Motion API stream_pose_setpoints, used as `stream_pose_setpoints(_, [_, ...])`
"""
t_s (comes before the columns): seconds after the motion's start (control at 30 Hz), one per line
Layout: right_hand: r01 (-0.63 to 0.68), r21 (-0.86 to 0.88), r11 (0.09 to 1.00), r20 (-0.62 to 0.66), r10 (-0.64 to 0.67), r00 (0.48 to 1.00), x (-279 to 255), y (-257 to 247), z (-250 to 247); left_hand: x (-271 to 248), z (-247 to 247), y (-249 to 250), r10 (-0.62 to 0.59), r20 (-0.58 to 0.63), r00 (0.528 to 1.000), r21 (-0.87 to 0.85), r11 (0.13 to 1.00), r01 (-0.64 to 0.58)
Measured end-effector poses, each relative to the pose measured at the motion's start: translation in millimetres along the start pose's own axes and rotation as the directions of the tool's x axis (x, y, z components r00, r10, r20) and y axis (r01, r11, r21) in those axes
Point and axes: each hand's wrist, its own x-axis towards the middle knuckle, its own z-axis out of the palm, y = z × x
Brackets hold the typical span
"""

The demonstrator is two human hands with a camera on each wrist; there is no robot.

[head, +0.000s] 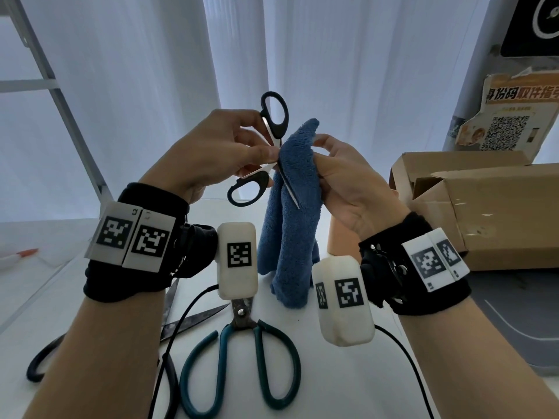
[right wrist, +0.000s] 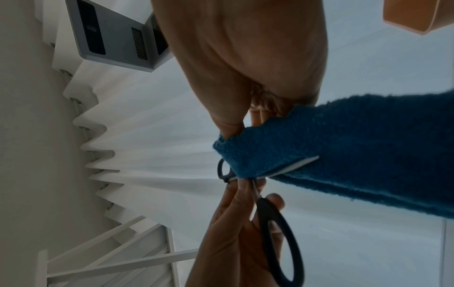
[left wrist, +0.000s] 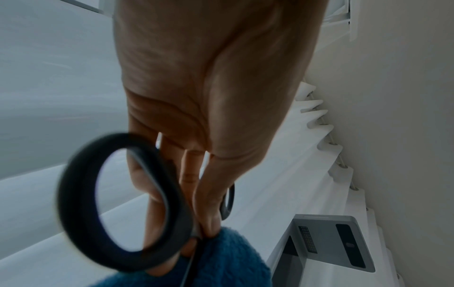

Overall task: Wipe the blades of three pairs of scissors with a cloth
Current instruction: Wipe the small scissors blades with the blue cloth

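Note:
My left hand [head: 242, 152] pinches a pair of black-handled scissors [head: 273, 116] near the pivot, handles spread apart, held up over the table. One silver blade [head: 289, 189] runs down along a blue cloth [head: 298, 213]. My right hand [head: 335, 173] grips the cloth, folded round the other blade, which is hidden. The cloth [right wrist: 343, 155] hangs from that hand, with a blade edge [right wrist: 294, 165] showing in a fold. A black handle loop [left wrist: 123, 202] fills the left wrist view. On the table lie teal-handled scissors [head: 242, 352] and dark-handled scissors [head: 187, 322].
A white table [head: 348, 388] lies below the hands. An open cardboard box [head: 484, 207] stands at the right, with a grey mat [head: 514, 313] in front of it. An orange-tan block [head: 340, 237] stands behind my right wrist. White curtains [head: 332, 71] hang behind. Black cables [head: 405, 352] cross the table.

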Motion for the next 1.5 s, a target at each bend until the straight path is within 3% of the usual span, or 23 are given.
stream_pose_setpoints(1.5, [-0.005,0.058,0.998,0.003,0.005,1.000,1.9,4.3,4.9,3.0,-1.4,-4.3,0.022,0.011,1.000,0.047,0.999,-0.023])
